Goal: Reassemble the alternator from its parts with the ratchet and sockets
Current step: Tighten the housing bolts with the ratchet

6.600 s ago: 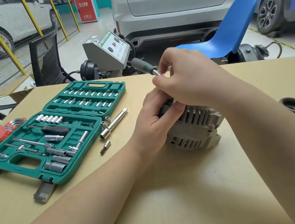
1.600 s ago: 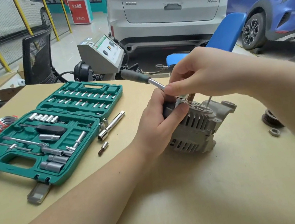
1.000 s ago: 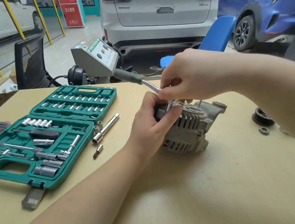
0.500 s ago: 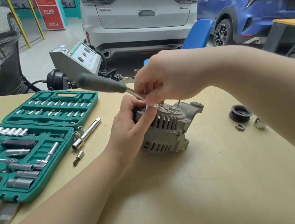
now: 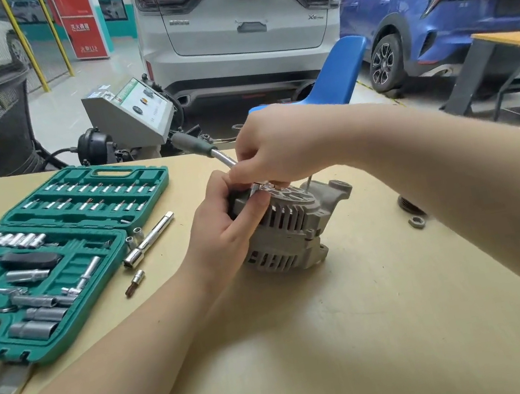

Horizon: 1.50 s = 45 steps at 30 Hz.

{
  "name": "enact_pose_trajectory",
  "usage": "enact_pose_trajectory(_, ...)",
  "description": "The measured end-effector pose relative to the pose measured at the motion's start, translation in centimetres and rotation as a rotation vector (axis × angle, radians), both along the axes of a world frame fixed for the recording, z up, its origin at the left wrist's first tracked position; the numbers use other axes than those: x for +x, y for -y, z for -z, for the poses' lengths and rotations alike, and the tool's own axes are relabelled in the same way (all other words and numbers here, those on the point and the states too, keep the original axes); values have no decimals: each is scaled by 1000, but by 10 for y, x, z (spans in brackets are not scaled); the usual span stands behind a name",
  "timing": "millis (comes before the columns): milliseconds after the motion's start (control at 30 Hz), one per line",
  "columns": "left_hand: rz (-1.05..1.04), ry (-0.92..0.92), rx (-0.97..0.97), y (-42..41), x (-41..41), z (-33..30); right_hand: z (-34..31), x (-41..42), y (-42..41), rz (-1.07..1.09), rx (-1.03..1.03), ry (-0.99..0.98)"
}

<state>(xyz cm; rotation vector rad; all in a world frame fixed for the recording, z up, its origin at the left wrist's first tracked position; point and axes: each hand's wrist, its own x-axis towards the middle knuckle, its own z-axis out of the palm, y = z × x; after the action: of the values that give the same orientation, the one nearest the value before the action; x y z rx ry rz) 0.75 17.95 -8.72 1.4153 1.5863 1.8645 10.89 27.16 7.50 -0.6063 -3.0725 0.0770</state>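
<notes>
The grey finned alternator (image 5: pixel 291 229) stands on the wooden table (image 5: pixel 344 337) at the middle. My left hand (image 5: pixel 225 226) grips its left side, thumb over the top edge. My right hand (image 5: pixel 281 145) is curled round the head end of the ratchet (image 5: pixel 205 147), right above the alternator's top face. The ratchet's dark handle sticks up and to the left, away from me. The socket under my fingers is hidden. A thin stud (image 5: pixel 308 182) rises from the housing beside my right hand.
An open green socket case (image 5: pixel 55 255) lies at the left, with an extension bar (image 5: pixel 148 239), small sockets and a bit (image 5: pixel 135 281) loose beside it. A black pulley (image 5: pixel 406 205) and a nut (image 5: pixel 416 223) lie at the right. Chairs, a grey tester and cars stand beyond the table.
My right hand has kept working the ratchet head on top of the alternator, and the handle has swung slightly. My left hand keeps its grip. My view has drifted about.
</notes>
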Motion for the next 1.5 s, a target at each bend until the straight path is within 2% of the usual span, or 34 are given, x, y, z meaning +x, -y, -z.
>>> enact_pose_trajectory(133, -22, -23, -12, 1, -1, -1, -21, 11, -4, -184, -143, 108)
enact_pose_trajectory(300, -72, -48, -55, 1, -1, 0, -24, 12, -1, -225, -4, 126)
enact_pose_trajectory(567, -46, -26, -36, 3, 2, 0, -7, 5, 11, -70, 142, 67)
enact_pose_trajectory(733, -56, -58, -25, 3, 2, -2, 3, -3, 10, 105, -30, -29)
enact_pose_trajectory(1033, -58, -65, -79, 3, 1, -4, -20, 17, 1, -260, -57, 103)
enact_pose_trajectory(1200, -75, -63, -72, 3, 0, -4, -15, 20, 1, -239, 70, 70)
enact_pose_trajectory(1500, -55, -37, -42, 1, 1, -3, 2, 20, 4, -222, 150, 3)
